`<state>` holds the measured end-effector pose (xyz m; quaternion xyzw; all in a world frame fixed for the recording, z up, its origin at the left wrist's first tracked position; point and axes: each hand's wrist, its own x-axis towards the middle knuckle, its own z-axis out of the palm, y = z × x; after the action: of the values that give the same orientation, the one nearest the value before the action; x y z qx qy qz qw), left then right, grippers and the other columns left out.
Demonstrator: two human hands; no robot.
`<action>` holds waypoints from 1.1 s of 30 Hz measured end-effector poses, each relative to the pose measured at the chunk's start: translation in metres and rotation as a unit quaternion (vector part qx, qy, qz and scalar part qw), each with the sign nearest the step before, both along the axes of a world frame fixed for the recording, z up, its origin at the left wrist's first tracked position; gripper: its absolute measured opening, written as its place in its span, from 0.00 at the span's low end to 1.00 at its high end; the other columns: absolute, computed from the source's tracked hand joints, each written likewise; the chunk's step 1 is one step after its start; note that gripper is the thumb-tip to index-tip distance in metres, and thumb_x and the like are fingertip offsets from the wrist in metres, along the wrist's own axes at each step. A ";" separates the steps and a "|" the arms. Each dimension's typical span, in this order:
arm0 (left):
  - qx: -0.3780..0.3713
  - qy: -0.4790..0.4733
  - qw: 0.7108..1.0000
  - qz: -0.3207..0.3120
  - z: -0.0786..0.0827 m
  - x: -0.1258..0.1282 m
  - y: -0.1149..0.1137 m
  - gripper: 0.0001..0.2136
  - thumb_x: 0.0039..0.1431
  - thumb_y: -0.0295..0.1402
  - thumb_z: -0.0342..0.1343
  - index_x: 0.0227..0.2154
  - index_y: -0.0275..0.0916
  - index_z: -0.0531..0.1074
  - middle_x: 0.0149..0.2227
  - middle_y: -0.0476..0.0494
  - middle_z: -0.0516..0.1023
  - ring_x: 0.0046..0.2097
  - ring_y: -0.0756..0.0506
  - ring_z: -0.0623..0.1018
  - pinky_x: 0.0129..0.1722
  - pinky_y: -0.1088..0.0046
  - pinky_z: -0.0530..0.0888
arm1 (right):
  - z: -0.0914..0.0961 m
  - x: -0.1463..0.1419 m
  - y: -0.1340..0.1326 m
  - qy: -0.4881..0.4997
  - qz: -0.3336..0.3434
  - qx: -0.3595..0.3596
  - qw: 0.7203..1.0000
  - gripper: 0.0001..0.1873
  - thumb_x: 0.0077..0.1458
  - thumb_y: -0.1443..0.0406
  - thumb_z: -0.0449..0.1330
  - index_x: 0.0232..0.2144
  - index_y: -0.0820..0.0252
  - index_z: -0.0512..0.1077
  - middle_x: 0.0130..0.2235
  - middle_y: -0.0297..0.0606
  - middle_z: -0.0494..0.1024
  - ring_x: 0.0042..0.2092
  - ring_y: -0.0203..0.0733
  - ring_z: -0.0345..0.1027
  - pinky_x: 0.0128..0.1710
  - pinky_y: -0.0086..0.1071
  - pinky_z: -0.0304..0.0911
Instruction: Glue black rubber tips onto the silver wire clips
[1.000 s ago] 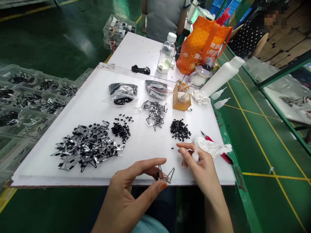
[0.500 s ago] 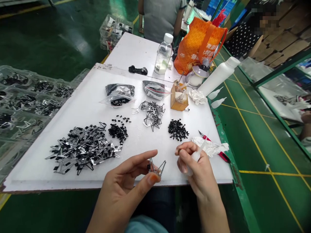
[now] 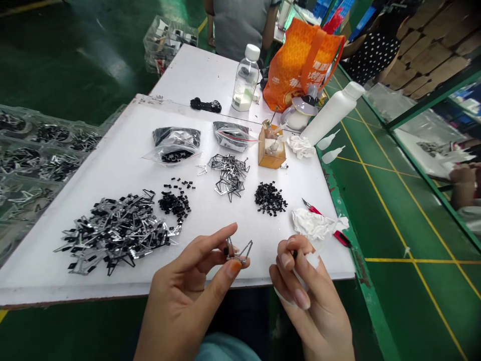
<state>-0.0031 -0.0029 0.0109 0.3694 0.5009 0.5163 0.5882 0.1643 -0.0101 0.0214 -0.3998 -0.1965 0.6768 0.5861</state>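
Note:
My left hand [image 3: 195, 286] pinches a small bent metal clip [image 3: 237, 250] between thumb and fingers, just above the near edge of the white board [image 3: 124, 165]. My right hand [image 3: 308, 301] is curled around a small white squeeze bottle [image 3: 308, 261], a hand's width to the right of the clip. A small black piece shows at the fingertips of each hand. A big heap of metal clips with black parts [image 3: 112, 233] lies to the left. Small piles of black plastic pieces [image 3: 269, 198] and bare clips [image 3: 229, 174] lie further back.
A crumpled white tissue [image 3: 315, 224] and a red craft knife [image 3: 330, 225] lie near the board's right edge. Behind are two plastic bags of parts [image 3: 175, 144], a small cardboard box [image 3: 270, 148], bottles [image 3: 245, 80], an orange bag [image 3: 300, 65]. Other people are at the far end.
Both hands have drawn back toward me and a little up. The right hand has rolled so its fingers face me, with the white bottle now behind the fingers. The left keeps the clip.

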 end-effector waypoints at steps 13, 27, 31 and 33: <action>0.037 0.075 0.995 0.061 0.022 0.017 -0.005 0.16 0.60 0.32 0.67 0.47 0.63 0.84 0.36 0.55 0.84 0.39 0.51 0.83 0.40 0.84 0.81 | 0.000 -0.012 -0.003 0.015 -0.023 -0.002 1.000 0.03 0.61 0.61 0.70 0.35 0.53 0.82 0.28 0.30 0.77 0.20 0.20 0.52 0.25 0.17 0.59; 0.162 0.175 0.971 0.032 0.014 0.014 -0.011 0.24 0.64 0.23 0.62 0.56 0.61 0.79 0.42 0.54 0.78 0.43 0.53 0.80 0.43 0.85 0.79 | -0.003 -0.016 -0.001 -0.062 -0.060 0.026 0.996 0.06 0.54 0.63 0.74 0.31 0.52 0.80 0.22 0.26 0.73 0.19 0.26 0.61 0.19 0.20 0.58; 0.183 0.179 0.966 0.028 0.013 0.015 -0.011 0.25 0.65 0.22 0.61 0.58 0.60 0.78 0.43 0.55 0.78 0.44 0.53 0.80 0.44 0.85 0.78 | -0.003 -0.018 -0.001 -0.060 -0.067 0.032 0.995 0.06 0.55 0.63 0.74 0.31 0.53 0.80 0.27 0.30 0.81 0.18 0.24 0.62 0.19 0.20 0.58; 0.193 0.188 0.963 0.031 0.013 0.015 -0.011 0.25 0.65 0.21 0.61 0.58 0.59 0.78 0.43 0.55 0.78 0.44 0.53 0.79 0.44 0.84 0.78 | -0.003 -0.018 -0.001 -0.067 -0.077 0.038 0.994 0.06 0.55 0.63 0.74 0.31 0.53 0.80 0.30 0.31 0.82 0.18 0.24 0.62 0.19 0.21 0.59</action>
<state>0.0118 -0.0142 0.0237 0.5504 0.5043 0.5430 0.3845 0.1461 -0.0109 0.0187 -0.4354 -0.2297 0.5932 0.6370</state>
